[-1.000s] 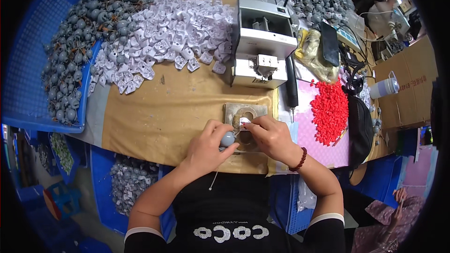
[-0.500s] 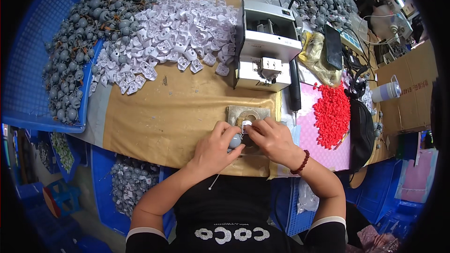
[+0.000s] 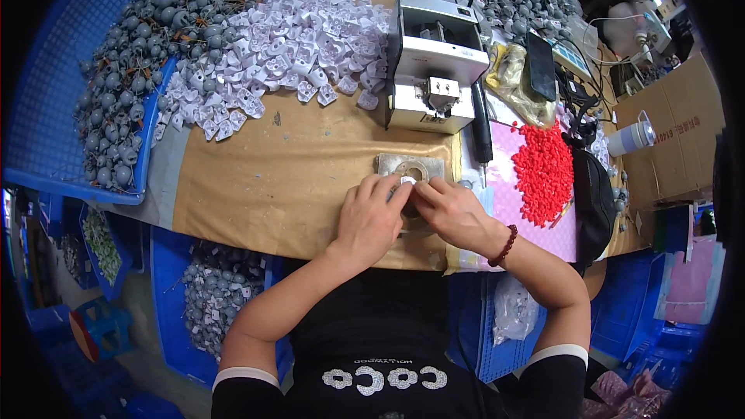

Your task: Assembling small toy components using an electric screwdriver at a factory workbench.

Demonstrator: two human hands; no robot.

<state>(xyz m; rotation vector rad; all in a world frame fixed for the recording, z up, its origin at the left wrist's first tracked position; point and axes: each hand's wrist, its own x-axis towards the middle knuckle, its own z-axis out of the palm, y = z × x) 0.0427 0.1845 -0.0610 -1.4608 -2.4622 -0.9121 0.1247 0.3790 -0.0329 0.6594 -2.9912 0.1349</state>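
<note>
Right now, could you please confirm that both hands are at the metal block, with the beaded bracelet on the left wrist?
Not quite: the head view shows the beaded bracelet on the right wrist. The left hand and right hand are indeed at the metal block.

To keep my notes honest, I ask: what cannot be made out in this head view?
White plastic part, head view: mostly hidden by the left hand and right hand.
Metal fixture, head view: near part covered by both hands.
Red pieces, head view: too small for exact shapes.
Cardboard box, head view: right side cut off by the fisheye's dark rim.
</note>
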